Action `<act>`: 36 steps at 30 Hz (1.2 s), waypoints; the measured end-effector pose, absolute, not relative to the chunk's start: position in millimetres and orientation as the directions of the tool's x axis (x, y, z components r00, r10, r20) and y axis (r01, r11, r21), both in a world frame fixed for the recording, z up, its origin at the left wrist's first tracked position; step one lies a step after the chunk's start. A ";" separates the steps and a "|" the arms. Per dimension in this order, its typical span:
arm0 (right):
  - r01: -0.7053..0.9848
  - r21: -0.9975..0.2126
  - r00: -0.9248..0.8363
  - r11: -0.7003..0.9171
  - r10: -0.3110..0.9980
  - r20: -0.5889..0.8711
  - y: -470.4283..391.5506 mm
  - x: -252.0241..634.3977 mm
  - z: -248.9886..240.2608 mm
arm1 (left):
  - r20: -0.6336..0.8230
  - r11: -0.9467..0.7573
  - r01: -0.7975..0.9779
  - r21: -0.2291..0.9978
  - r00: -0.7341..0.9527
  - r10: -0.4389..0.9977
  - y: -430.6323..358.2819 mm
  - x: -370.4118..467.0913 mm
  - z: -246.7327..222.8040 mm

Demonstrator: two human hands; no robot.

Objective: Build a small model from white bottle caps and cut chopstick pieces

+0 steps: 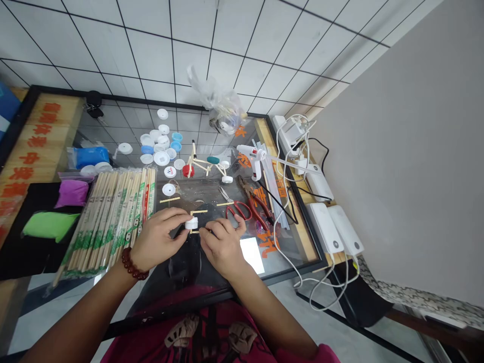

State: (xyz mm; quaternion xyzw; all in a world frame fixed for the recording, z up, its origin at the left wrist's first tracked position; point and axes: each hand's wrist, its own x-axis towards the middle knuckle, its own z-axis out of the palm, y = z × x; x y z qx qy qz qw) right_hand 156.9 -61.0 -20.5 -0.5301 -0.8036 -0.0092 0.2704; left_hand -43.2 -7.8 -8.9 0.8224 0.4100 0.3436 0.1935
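Between the thumb and index finger of my left hand [157, 234] is a white bottle cap [192, 223], stood on edge, with short wooden sticks joined beside it. One wooden stick [200, 212] points right from its far side. My right hand [223, 245] is closed, its fingertips pinching the end of the nearer wooden stick [194, 232]. Just beyond my hands lie a loose stick [170, 200] and red-handled scissors [239, 210]. Farther back stands a small stick-built model [204, 164] with white cap wheels, a red part and a green part.
Bundled chopsticks [109, 222] in plastic lie left, beside green clay [49, 225] and purple clay [72, 193]. Several loose caps [162, 158] are spread behind. Right are pliers [255, 201], a white glue gun [254, 159], glue sticks [278, 191] and trailing cables [278, 237]. A plastic bag [225, 108] sits at the back.
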 end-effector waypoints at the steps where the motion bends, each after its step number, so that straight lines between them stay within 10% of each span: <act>1: 0.858 -0.268 -0.294 0.438 0.847 0.444 -60.9 156.7 -20.4 | 0.408 -0.590 0.540 0.600 0.427 0.807 -7.8 -42.8 -8.3; 36: 0.844 -0.394 -0.194 0.363 0.892 0.407 -61.6 160.7 -20.0 | 0.357 -0.542 0.552 0.633 0.413 0.838 -6.7 -43.9 -6.6</act>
